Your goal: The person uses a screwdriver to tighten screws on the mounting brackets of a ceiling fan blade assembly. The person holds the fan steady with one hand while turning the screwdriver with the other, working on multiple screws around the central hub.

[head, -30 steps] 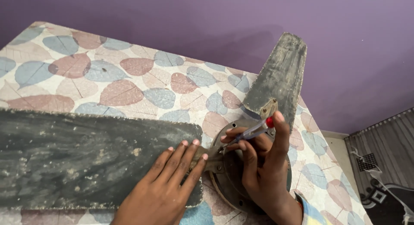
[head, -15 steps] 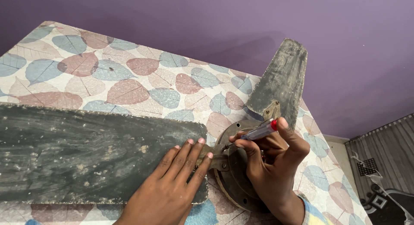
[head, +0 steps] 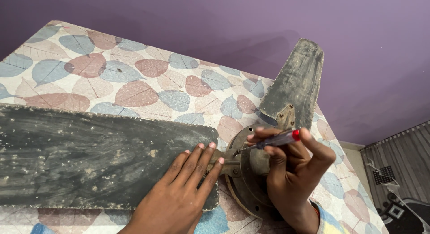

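i'm pressing my flat, open left hand (head: 179, 198) on the dusty fan blade (head: 89, 158) while my right hand (head: 291, 171), now lowered, is gripping the screwdriver (head: 268, 142) whose tip is reaching the bracket screw (head: 234, 153) between my hands.

fan hub (head: 251, 171) on table (head: 134, 81) | long blade (head: 89, 162) left | short blade (head: 298, 81) behind

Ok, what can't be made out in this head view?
- Screwdriver tip and the screw it meets: too small, shadowed on the fan hub.
- Near fan blade: cut off by the left edge.
- Right hand covers part of the hub.
- Left hand hides the blade's corner.
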`<action>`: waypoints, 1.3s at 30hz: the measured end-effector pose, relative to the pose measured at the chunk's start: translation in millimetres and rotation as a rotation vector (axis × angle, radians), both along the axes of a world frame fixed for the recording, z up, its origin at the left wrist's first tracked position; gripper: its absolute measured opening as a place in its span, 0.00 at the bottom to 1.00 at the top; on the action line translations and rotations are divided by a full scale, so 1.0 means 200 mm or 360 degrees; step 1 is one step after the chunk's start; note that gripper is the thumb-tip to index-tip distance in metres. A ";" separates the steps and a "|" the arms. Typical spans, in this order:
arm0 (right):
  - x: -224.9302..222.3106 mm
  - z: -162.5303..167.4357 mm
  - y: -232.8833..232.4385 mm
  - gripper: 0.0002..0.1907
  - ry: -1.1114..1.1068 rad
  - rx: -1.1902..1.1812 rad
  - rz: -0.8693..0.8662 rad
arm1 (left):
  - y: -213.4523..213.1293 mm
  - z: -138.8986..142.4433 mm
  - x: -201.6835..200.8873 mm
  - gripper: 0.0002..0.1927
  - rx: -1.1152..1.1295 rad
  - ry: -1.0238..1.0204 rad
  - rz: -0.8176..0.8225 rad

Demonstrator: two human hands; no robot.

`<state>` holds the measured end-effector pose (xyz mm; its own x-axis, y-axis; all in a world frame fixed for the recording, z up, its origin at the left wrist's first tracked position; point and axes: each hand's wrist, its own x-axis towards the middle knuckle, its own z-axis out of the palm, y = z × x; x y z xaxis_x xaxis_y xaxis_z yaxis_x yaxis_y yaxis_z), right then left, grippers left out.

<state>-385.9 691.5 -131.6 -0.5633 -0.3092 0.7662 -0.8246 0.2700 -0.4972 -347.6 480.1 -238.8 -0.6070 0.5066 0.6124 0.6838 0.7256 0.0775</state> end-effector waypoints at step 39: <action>0.02 -0.01 0.00 0.19 -0.0014 -0.0002 -0.0123 | 0.02 -0.04 -0.02 0.31 0.0055 0.0091 0.0001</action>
<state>-382.5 691.2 -132.7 -0.5920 -0.2636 0.7616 -0.7970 0.3319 -0.5047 -352.5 483.8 -246.8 -0.5707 0.4842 0.6632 0.6873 0.7236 0.0632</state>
